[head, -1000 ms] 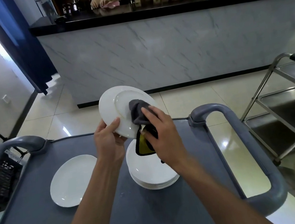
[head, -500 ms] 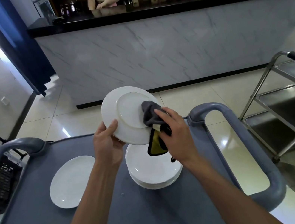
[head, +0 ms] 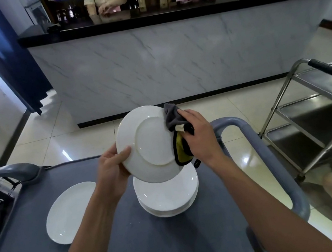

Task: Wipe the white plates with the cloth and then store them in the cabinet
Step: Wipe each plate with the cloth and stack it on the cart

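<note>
Your left hand [head: 114, 172] grips the white plate [head: 147, 144] by its lower left rim, thumb curled over the edge, and holds it tilted up above the cart with its underside and foot ring facing you. Your right hand [head: 199, 135] has its fingers curled round the grey and yellow cloth [head: 177, 132], pressing it against the plate's right rim; the cloth seems to wrap round to the far face, though that side is hidden. Directly under the held plate sits a stack of white plates [head: 168, 194], just below its lower edge but not touching. A single oval plate [head: 70, 212] lies flat to the left, well apart from the stack and near the cart's left side. The grey cart top [head: 160, 249] has bare surface toward you, under your forearms. Its raised handle [head: 273, 162] runs along the right edge, near your right wrist. A steel trolley [head: 324, 111] stands on the floor beyond that handle.
</note>
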`<state>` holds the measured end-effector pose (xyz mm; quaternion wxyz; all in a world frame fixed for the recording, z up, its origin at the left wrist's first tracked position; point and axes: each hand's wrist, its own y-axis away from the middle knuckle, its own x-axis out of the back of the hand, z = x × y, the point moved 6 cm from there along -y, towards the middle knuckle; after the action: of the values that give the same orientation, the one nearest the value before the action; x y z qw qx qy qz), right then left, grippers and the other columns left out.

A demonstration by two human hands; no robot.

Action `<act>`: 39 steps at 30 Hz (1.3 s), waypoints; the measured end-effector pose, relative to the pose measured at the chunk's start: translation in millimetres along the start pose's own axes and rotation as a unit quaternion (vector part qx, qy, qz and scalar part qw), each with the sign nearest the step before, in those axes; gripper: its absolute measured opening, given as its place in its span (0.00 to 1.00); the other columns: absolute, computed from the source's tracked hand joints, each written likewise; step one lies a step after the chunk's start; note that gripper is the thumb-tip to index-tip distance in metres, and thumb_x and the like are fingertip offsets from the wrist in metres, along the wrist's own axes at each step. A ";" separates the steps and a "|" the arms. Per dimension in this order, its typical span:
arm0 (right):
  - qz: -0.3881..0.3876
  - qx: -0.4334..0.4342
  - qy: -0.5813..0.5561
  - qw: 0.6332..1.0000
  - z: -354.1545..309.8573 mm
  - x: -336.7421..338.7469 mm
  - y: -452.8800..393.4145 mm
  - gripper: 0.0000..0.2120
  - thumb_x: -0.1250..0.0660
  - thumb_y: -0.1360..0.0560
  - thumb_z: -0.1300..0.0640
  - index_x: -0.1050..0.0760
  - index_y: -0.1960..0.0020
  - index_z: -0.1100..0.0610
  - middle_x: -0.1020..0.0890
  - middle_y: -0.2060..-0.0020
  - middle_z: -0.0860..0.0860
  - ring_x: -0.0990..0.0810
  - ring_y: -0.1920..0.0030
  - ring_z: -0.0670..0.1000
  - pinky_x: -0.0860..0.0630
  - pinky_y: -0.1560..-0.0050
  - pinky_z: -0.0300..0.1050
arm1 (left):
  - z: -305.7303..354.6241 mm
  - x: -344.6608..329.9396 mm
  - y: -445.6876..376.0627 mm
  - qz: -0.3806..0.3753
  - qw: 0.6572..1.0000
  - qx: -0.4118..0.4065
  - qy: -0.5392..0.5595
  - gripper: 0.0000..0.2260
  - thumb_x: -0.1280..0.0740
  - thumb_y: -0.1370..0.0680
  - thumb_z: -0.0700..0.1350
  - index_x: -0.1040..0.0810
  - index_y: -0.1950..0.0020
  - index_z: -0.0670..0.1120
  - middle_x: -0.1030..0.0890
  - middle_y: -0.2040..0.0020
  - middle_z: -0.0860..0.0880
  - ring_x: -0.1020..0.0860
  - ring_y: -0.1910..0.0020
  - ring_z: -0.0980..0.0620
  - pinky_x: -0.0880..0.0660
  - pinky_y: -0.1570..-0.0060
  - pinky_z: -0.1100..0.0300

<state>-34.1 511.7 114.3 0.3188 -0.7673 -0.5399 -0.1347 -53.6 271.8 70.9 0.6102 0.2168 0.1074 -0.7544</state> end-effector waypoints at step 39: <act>-0.048 -0.021 -0.012 0.999 3.9 -13.9 -11.6 0.26 0.30 0.24 0.63 0.30 0.27 0.57 0.24 0.34 0.51 0.28 0.34 0.49 0.34 0.34 0.37 | -7.5 9.9 0.4 -0.002 1.000 -0.001 0.025 0.15 0.32 0.26 0.40 0.16 0.40 0.46 0.16 0.45 0.43 0.16 0.50 0.45 0.19 0.59 0.53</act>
<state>-50.5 506.3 107.6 0.2893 -0.7486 -0.5769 -0.1518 -53.3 266.2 59.8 0.6062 0.2344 0.1239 -0.7498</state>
